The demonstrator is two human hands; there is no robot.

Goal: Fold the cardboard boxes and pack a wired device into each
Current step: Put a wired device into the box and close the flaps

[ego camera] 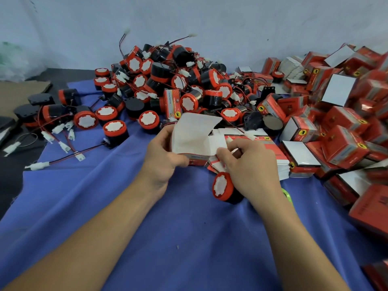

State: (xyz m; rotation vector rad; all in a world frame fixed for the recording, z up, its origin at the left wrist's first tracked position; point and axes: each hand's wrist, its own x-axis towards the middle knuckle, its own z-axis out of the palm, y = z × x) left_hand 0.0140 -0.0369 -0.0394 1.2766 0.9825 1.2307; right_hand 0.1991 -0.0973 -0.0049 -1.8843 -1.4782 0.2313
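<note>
Left hand grips the half-formed cardboard box at its near-left corner, thumb along the bottom edge. This steadies it while the right hand pinches a side flap, probably to tuck it in. The box is held just in front of the heap of devices, its white inside open toward the person and its lid flap raised on the far side. Its long axis seems to run hand to hand. One device lies further in front of the heap, under the right wrist, red face turned left, likely the next to go in.
</note>
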